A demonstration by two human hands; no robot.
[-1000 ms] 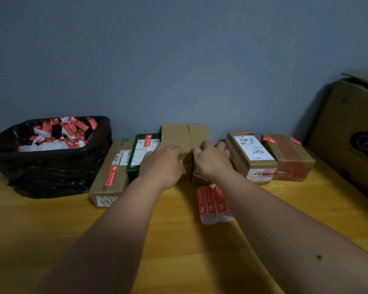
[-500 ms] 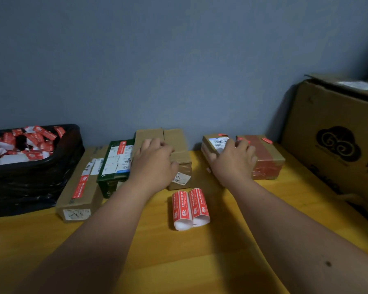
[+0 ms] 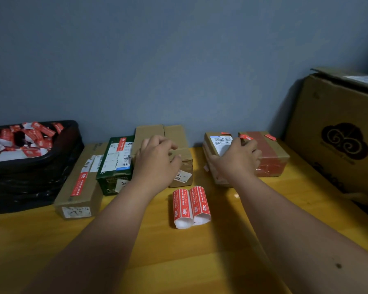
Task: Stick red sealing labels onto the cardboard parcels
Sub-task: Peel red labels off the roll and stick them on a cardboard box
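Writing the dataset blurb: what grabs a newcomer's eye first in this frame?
Two bare forearms reach across the yellow table: the left hand rests on a plain cardboard parcel, the right hand grips a parcel with a white shipping label. Between them, nearer the camera, lie two curled sheets of red labels. Far left, a black bin brims with red-and-white scraps.

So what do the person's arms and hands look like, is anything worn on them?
Both arms are bare from the bottom edge of the picture up to the hands: no sleeves, gloves, watch or bracelets show. No rings are visible on the left hand or the right hand, though some fingers are partly hidden. The right forearm has a small dark mole.
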